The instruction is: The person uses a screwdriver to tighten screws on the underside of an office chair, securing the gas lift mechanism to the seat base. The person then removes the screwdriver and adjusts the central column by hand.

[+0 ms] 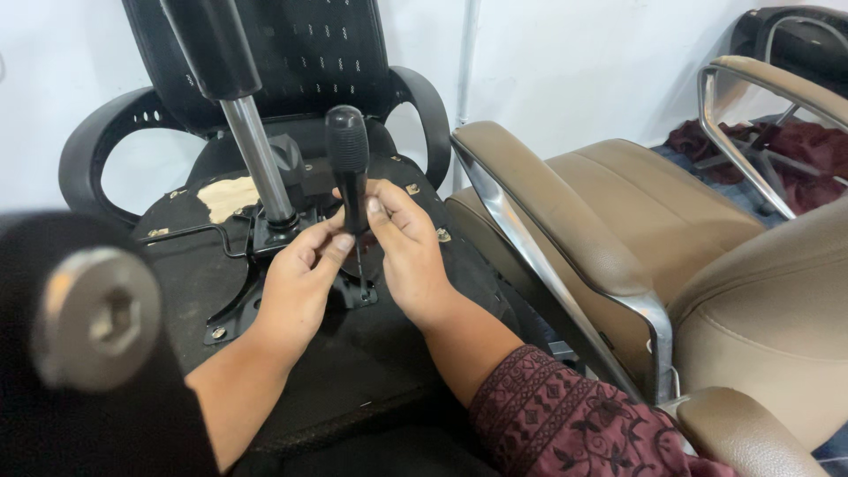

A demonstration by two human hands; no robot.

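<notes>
A black office chair lies upside down in front of me, its seat underside (pixel 371 353) facing up. A screwdriver with a black handle (pixel 348 155) stands upright on the metal tilt mechanism plate (pixel 247 309). My right hand (pixel 408 252) grips the lower part of that handle. My left hand (pixel 300 278) pinches the shaft just below, fingertips next to the right hand. The chrome gas cylinder (pixel 261 155) rises from the mechanism just left of my hands.
A tan leather armchair (pixel 636 230) with chrome arm frames (pixel 548 265) stands close on the right. A blurred black part with a hex-socket bolt (pixel 97 318) fills the near left. Black armrests (pixel 88 150) and the mesh back (pixel 300 53) lean against a white wall.
</notes>
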